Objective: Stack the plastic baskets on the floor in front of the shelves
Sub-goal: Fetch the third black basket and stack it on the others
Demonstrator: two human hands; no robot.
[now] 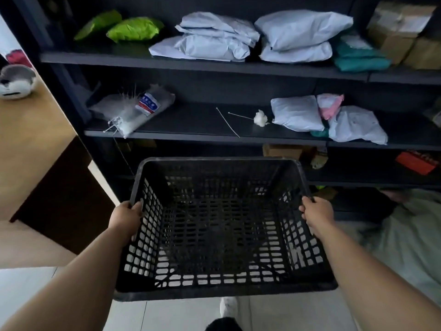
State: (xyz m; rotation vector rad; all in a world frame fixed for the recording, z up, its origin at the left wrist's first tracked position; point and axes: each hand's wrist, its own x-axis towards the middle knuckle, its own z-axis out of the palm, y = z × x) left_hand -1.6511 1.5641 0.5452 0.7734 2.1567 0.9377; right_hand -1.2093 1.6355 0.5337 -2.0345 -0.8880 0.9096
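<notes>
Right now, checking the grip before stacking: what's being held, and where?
The black plastic basket, by its top rim: left hand on the left side, right hand on the right.

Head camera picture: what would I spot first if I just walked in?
First you'd spot the big black plastic basket in the middle, empty, with the left hand and the right hand gripping its side rims. Behind it stand dark shelves with pale mailing bags on top and two bright green parcels at the upper left.
</notes>
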